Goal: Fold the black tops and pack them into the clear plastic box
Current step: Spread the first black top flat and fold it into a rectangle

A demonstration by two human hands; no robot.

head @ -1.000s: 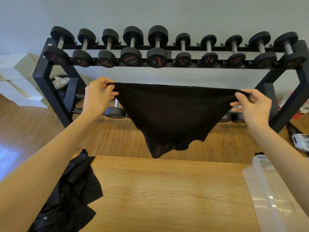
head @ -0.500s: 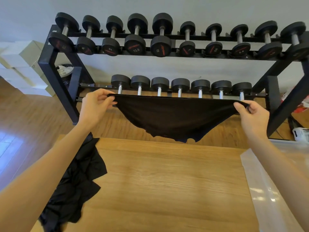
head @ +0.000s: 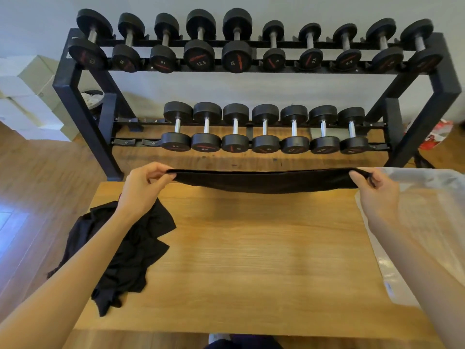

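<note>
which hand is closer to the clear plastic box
Right. The right hand pinches one end of the black top just beside the clear plastic box; the left hand holds the far end, across the table.

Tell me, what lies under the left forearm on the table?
A crumpled pile of black tops lies on the wooden table, overhanging its left edge. The left forearm covers the pile's middle, so how many tops are there cannot be seen.
</note>
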